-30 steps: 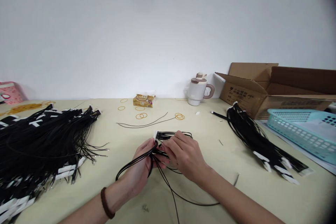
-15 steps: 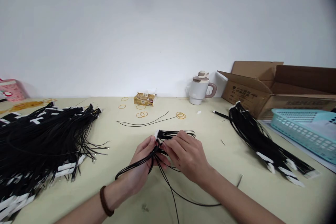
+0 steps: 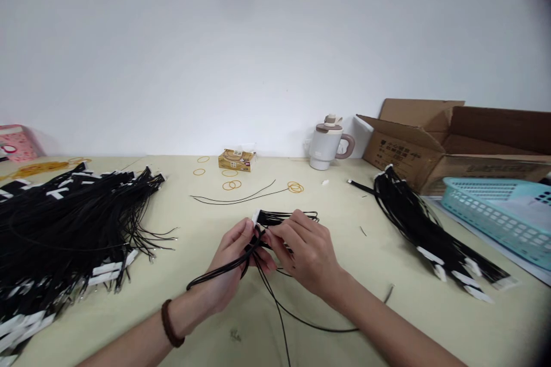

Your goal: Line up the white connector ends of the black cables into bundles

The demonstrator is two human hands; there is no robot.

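Note:
Between my hands, just above the table, is a looped bundle of black wires [image 3: 224, 268] with a white connector [image 3: 256, 217] at its top. My left hand [image 3: 230, 275] is closed round the bundle just below the connector, thumb on top. My right hand [image 3: 305, 249] pinches at the same bundle from the right, its thumb and index finger near the connector; the exact wire between them is hidden. Loose wires hang below the hands, one curving right under my right forearm to a small end [image 3: 390, 293].
A large heap of black wire harnesses [image 3: 77, 218] lies left, a smaller bunch [image 3: 413, 229] right. Rubber bands [image 3: 232, 185], thin wires [image 3: 232, 202], a small gold box [image 3: 236, 160] and a mug [image 3: 325, 146] stand farther back. A carton [image 3: 404, 155] and turquoise basket [image 3: 486, 212] are right.
The view has shifted very slightly. Both hands keep their hold on the wire bundle, with only small finger movement near the connector.

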